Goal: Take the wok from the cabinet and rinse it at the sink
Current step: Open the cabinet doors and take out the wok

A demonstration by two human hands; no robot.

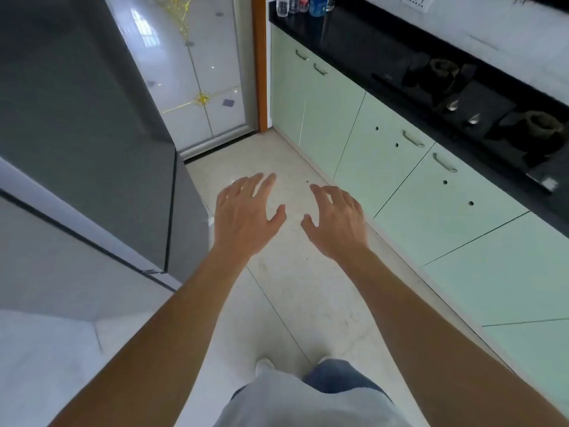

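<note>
Pale floor tiles (295,288) run down a narrow kitchen aisle, and the job looks barely begun. No wok shows anywhere, so its look cannot be told; my guess is that it sits behind one of the mint-green cabinet doors (385,174), all of which stand closed along the right side. Nearest to them, the right hand (337,221) hangs over the floor with fingers spread and loosely bent, holding nothing. The left hand (246,217) just beside it is likewise released and empty. Neither touches a door or a metal handle (413,139). Above the doors runs the black surface (348,35), with a gas hob (480,109) set in it and bottles (317,3) at the far end. A grey fridge (92,118) stands on the left. No sink is in view. Opening a door, lifting out the wok, carrying it and rinsing it all remain.
</note>
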